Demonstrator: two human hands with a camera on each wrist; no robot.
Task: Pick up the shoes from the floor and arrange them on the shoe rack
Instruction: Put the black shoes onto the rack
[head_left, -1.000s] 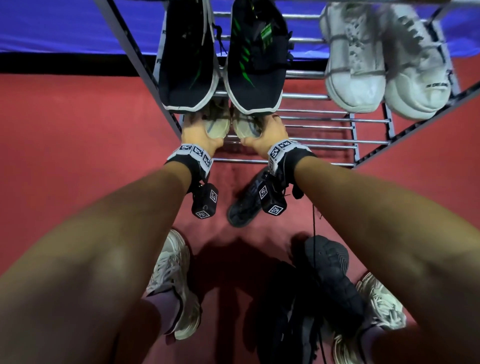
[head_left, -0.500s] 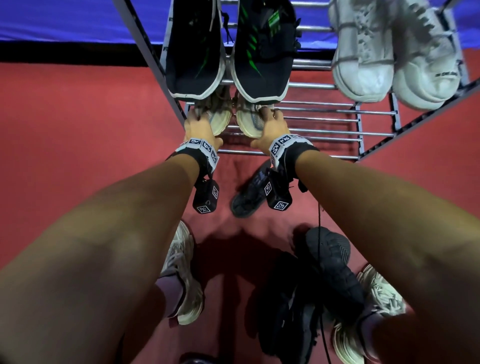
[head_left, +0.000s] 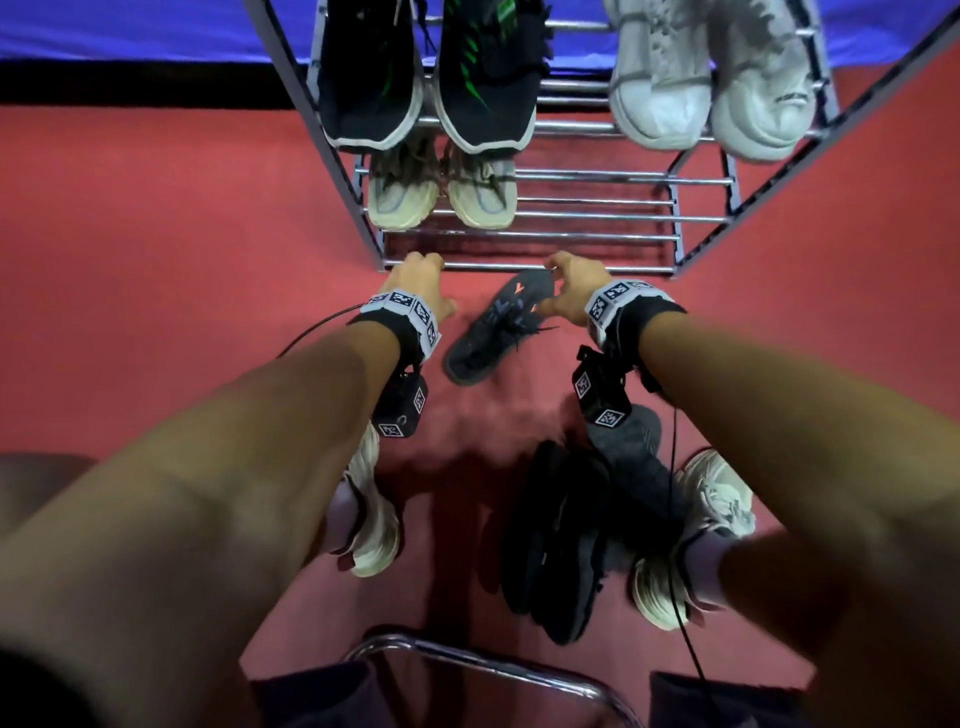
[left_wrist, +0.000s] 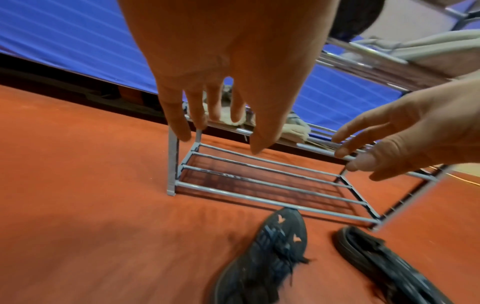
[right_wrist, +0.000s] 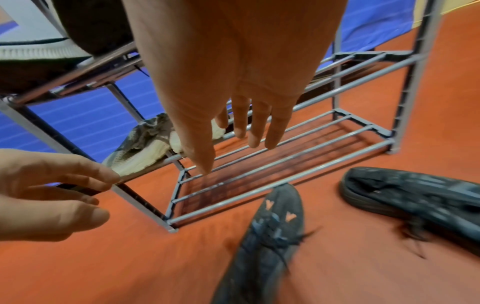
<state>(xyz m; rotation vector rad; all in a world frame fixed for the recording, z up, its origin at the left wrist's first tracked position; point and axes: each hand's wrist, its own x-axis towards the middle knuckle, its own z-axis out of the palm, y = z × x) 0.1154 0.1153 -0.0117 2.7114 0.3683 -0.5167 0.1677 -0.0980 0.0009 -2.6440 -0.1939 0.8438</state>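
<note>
- Metal shoe rack (head_left: 571, 267) stands on red carpet, beige sneakers (head_left: 441, 192) on its middle shelf
- left hand (head_left: 421, 283) hovers empty, fingers spread, before its left post
- dark sneaker (head_left: 493, 327) lies before its lowest shelf
- right hand (head_left: 574, 288), fingers loose, is above that sneaker's toe

Bare bottom shelf (left_wrist: 262, 183) of rack; beige pair (head_left: 441, 195) overhead at left; black shoe (head_left: 493, 327) in front

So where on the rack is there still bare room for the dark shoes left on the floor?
The bottom shelf is entirely bare. The middle shelf is free right of the beige pair. The top shelf is crowded: black pair and white pair side by side.
</note>
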